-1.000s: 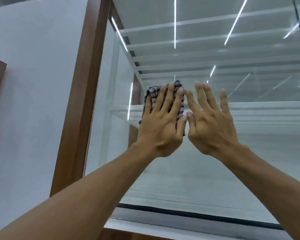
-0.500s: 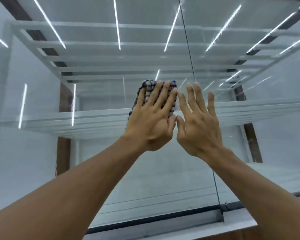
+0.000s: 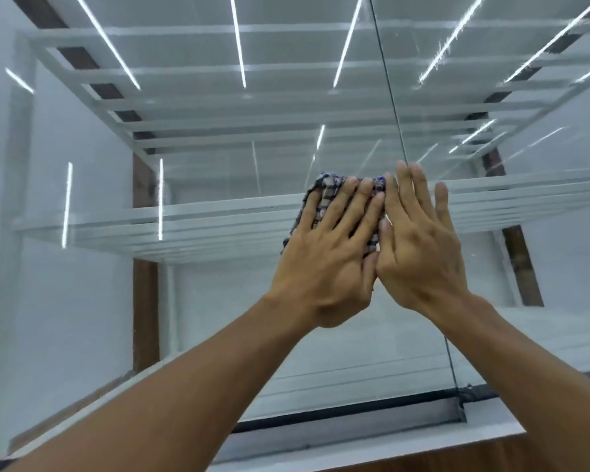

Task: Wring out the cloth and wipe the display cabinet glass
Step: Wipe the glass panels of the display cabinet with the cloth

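Note:
A blue-and-white checked cloth (image 3: 324, 190) lies flat against the display cabinet glass (image 3: 218, 301) at mid height. My left hand (image 3: 331, 253) presses it to the pane with straight, spread fingers and covers most of it. My right hand (image 3: 419, 247) lies flat on the glass just to the right, fingers straight, its index finger touching the cloth's right edge. Both thumbs meet below the cloth.
A vertical seam (image 3: 385, 80) between two glass panes runs behind my right hand. White glass shelves (image 3: 150, 223) show inside the cabinet. A black rail and white ledge (image 3: 355, 434) run along the bottom. Brown wooden posts (image 3: 145, 308) stand behind the glass.
Both hands and the cloth have slid right across the glass, from near the wooden left frame to the pane seam. My right hand now touches the cloth's edge.

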{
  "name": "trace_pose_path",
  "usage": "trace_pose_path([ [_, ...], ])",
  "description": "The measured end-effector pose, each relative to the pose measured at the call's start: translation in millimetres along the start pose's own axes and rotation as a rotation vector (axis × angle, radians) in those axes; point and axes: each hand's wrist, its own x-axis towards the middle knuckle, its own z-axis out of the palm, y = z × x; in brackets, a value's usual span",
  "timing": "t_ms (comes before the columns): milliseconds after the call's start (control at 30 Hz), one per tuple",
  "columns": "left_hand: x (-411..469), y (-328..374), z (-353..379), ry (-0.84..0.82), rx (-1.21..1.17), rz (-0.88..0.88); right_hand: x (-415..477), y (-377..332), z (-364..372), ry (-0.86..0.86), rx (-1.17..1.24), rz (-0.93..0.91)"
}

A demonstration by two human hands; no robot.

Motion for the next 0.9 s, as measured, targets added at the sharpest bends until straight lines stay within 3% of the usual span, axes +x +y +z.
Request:
trace_pose_path([
  [167, -39, -54, -16, 0.05, 0.021, -0.101, 17, -63, 21, -0.068, 0.113, -0.063],
  [667, -163, -215, -63, 0.127, 0.047, -0.424, 34, -261, 74, -0.141, 0.05, -0.355],
  [900, -210, -229, -65, 0.183, 0.036, -0.586, 26, -271, 83, -0.147, 0.046, -0.349],
])
